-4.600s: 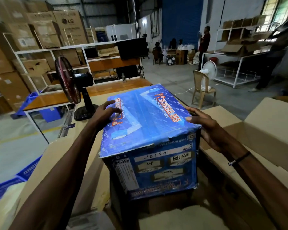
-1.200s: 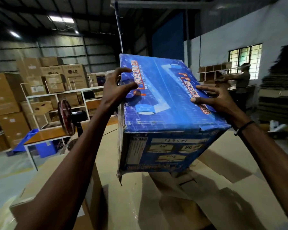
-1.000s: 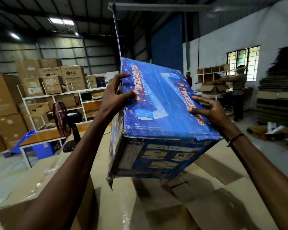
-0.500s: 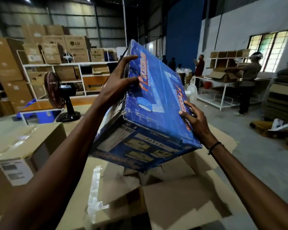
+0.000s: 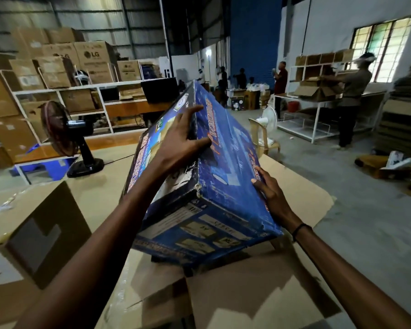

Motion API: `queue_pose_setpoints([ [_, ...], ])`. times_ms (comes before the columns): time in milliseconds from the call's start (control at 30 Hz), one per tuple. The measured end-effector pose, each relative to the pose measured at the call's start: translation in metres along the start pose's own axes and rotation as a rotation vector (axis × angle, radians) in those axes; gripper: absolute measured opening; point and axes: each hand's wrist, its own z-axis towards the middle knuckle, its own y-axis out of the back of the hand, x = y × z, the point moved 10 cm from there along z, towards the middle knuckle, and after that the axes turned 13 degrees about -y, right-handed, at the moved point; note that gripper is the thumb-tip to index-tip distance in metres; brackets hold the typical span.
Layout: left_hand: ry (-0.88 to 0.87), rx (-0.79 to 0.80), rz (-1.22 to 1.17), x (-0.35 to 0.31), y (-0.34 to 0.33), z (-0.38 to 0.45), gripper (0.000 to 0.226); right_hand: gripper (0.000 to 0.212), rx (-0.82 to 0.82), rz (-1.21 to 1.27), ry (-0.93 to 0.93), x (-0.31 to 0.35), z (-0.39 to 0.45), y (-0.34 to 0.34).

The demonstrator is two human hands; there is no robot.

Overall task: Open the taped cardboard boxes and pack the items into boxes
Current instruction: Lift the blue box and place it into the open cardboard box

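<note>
I hold a blue printed cardboard box (image 5: pixel 223 162) in the air between both hands, tipped steeply with its left edge high and its labelled end towards me. My left hand (image 5: pixel 178 143) lies spread over the box's upper left edge, fingers straight and pressing. My right hand (image 5: pixel 271 193) hooks its fingers over the lower right edge. Directly below the box lies a big brown carton (image 5: pixel 247 293) with its flaps open; its inside is hidden by the box and flaps.
A closed brown carton (image 5: pixel 33 210) with a white label stands at my left. A table fan (image 5: pixel 64 129) sits on the bench beyond it. Shelves of cartons (image 5: pixel 81 89) line the back left. A person (image 5: pixel 351 100) works at a white rack on the right.
The blue box was lifted out of the brown carton, raised high, then tipped over to the right. It now hangs lower and steeper, with my left hand further round its upper edge.
</note>
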Motion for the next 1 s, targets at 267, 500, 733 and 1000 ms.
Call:
queue_pose_setpoints([
  [267,0.062,-0.026,-0.174,0.021,-0.066,-0.003,0.05,0.065,0.023,-0.01,-0.087,-0.039,0.011,0.013],
  [500,0.152,0.063,0.032,0.052,-0.119,0.0,0.099,0.055,0.052,-0.031,-0.159,-0.076,0.046,0.044],
  [733,0.225,0.033,-0.049,0.052,-0.163,0.001,0.109,0.061,0.079,-0.105,-0.223,-0.103,0.084,0.071],
  [1000,0.24,0.0,-0.021,0.045,-0.213,0.008,0.106,0.06,0.209,-0.035,-0.358,-0.105,0.086,0.083],
])
